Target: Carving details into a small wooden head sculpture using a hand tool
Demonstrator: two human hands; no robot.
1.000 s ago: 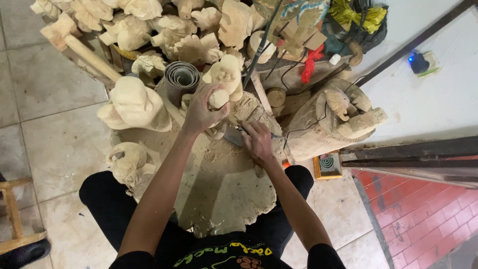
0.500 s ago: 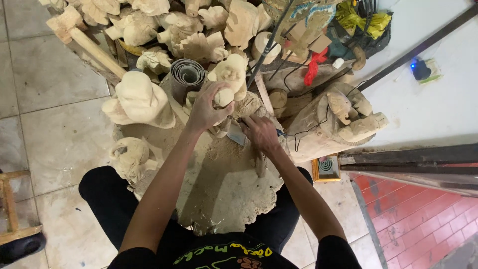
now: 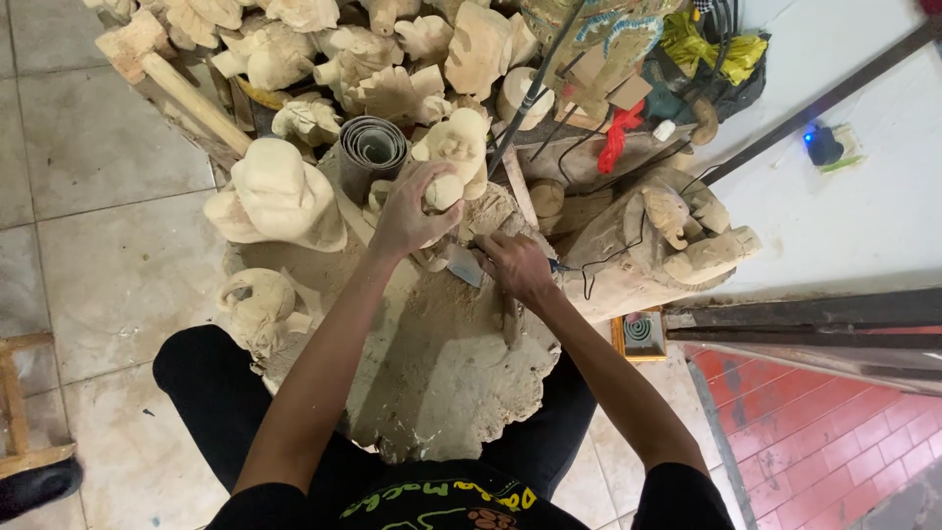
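Am watching left hand (image 3: 407,211) gripping pale wood carving (image 3: 444,191) over stump block (image 3: 442,363); right hand (image 3: 515,267) closed on flat blade (image 3: 464,263) beside carving; carving looking rough, shaping unfinished.

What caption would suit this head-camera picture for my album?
Seated at a dusty stump, left hand grips a small pale wooden carving while right hand holds a flat blade, unfinished figures piled around.

Pale tan wood carving (image 3: 444,191), grey-white tiled floor (image 3: 108,265), red cloth (image 3: 618,137)
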